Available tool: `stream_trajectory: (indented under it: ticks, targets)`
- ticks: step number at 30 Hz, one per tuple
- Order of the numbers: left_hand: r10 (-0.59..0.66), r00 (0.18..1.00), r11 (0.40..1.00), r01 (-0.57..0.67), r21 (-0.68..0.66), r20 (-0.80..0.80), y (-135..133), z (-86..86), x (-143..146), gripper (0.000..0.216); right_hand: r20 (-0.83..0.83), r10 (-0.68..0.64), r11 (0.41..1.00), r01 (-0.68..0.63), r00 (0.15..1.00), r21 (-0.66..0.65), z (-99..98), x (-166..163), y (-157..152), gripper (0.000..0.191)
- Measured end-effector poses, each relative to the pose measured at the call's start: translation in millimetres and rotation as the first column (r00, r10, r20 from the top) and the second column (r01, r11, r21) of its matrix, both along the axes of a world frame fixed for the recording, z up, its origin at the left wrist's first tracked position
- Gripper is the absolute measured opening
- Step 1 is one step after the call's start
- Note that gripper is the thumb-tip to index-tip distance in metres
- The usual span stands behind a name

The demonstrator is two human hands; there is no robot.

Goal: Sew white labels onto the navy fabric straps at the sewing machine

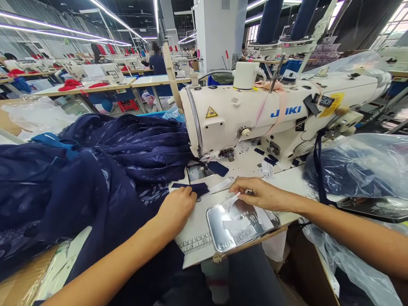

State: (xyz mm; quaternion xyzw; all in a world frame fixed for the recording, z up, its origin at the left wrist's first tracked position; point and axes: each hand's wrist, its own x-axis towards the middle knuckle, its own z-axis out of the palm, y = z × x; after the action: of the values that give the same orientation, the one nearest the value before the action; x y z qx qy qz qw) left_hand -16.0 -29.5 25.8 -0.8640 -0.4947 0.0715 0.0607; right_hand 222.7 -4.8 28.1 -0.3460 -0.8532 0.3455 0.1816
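Note:
My left hand [180, 207] rests on the machine table with its fingers curled down at the near edge of a small navy fabric strip [200, 187]. Between the thumb and fingers of my right hand [256, 193] is a white printed label [233, 199], held just above a shiny metal tin lid [219, 233]. Several more white labels [244, 229] lie on the lid. Another navy fabric piece [218, 168] lies beside the presser foot [206, 165] of the white sewing machine [216, 114]. A large gathered navy garment [134, 144] spreads left of the needle area.
A printed ruler [197, 244] runs along the table's front edge. Label scraps [267, 169] and dark fabric bits lie under the machine arm. To the right is a clear plastic bag [366, 161] with navy cloth inside. Thread cones [269, 21] stand above; other sewing tables fill the background.

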Motion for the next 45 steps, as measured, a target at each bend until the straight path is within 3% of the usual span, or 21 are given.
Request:
stream_trajectory:
  ticks: [3,5,8,11,14,16,19,21,27,32,35,38,41,45]
  targets:
    - [0.029,0.997,0.997,-0.034,0.073,0.078,0,0.7,-1,0.025,-0.037,-0.018,0.999,0.019,0.999,0.035,-1.7,4,1,0.013]
    - [0.035,0.965,0.988,-0.073,0.137,0.26,-5,7.4,2,0.024,-0.04,-0.041,0.995,0.044,0.998,0.085,-3.3,8,2,0.013]
    - [-0.01,0.801,0.985,-0.096,0.145,0.599,-13,23.0,12,0.022,-0.039,-0.099,0.994,0.1,0.994,0.046,-6.0,13,4,0.014]
    - [0.038,0.658,0.996,-0.084,0.023,0.752,-12,29.9,24,0.019,-0.05,-0.146,0.989,0.146,0.988,-0.003,-7.2,16,4,0.013]
    - [0.222,0.561,0.973,-0.177,-0.147,0.797,5,18.2,29,0.025,-0.133,-0.183,0.982,0.188,0.974,0.025,-4.8,14,1,0.012]
    - [0.346,0.44,0.938,-0.188,-0.292,0.829,17,5.7,28,0.029,-0.206,-0.184,0.981,0.192,0.961,0.021,-1.8,9,-3,0.013]
    - [0.503,0.25,0.861,-0.065,-0.504,0.828,24,-5.3,28,0.029,-0.284,-0.137,0.988,0.151,0.949,0.029,2.0,-6,-6,0.013]
    - [0.558,0.172,0.823,0.012,-0.569,0.812,21,-4.3,30,0.028,-0.3,-0.089,0.991,0.115,0.95,0.071,2.8,-18,-4,0.013]
    - [0.61,0.104,0.771,0.149,-0.619,0.785,9,9.0,27,0.032,-0.189,-0.019,0.949,0.078,0.982,0.307,3.0,-46,12,0.014]
    - [0.59,0.1,0.791,0.128,-0.599,0.801,6,4.7,21,0.033,-0.114,-0.02,0.935,0.059,0.993,0.351,1.3,-53,11,0.019]
    - [0.632,0.048,0.765,0.123,-0.633,0.773,4,1.4,21,0.033,-0.191,-0.079,0.963,0.125,0.978,0.24,-2.6,-52,11,0.017]
    - [0.681,0.001,0.724,0.146,-0.674,0.732,3,0.4,21,0.033,-0.338,-0.169,0.986,0.161,0.926,-0.053,-5.4,-51,14,0.019]
    - [0.698,-0.021,0.709,0.16,-0.687,0.716,4,0.8,20,0.032,-0.413,-0.236,0.936,0.091,0.88,-0.34,-5.6,-54,17,0.016]
    - [0.7,-0.053,0.712,0.139,-0.689,0.712,4,3.1,21,0.029,-0.424,-0.323,0.847,0.058,0.846,-0.528,-6.0,-59,16,0.017]
